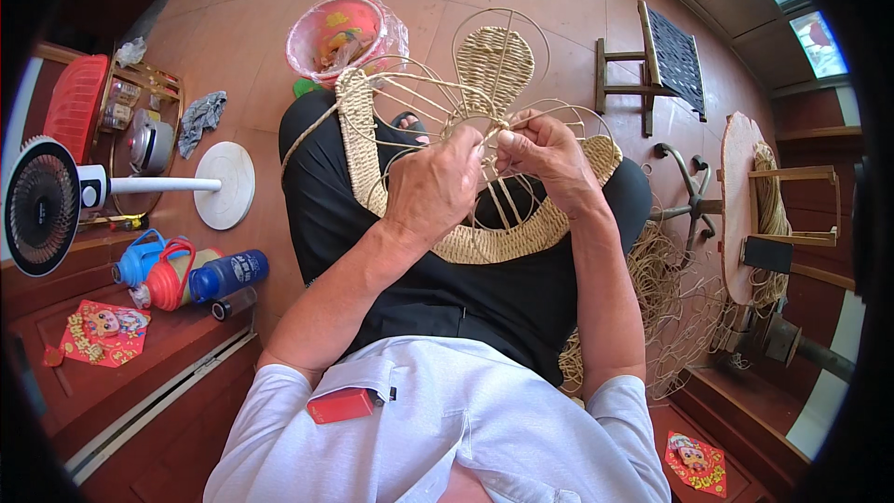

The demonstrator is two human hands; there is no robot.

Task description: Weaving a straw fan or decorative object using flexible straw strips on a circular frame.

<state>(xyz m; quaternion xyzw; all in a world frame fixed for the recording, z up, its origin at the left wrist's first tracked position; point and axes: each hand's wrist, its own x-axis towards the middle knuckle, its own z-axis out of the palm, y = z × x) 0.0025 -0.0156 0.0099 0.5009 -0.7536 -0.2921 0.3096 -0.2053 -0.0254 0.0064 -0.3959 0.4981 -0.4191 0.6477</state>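
A woven straw piece (484, 240) on a wire frame lies across my lap, with a U-shaped woven band, bare wire loops and an upright woven oval (494, 61) at the back. Both hands are at the middle of the wirework, close together. My left hand (433, 186) has its fingers bent round the straw cord where the wires meet, its fingertips partly hidden. My right hand (545, 154) pinches that cord between thumb and index finger, just right of my left fingers. A loose strand hangs over the band's left end.
A pink basin (340, 23) stands ahead. At left are a fan (42, 205), blue bottle (233, 270), red-topped jug (172, 275) and trolley (149, 144). At right are a folding stool (670, 61), a wheeled chair base (684, 210), a round board (736, 224) and loose cord (661, 307).
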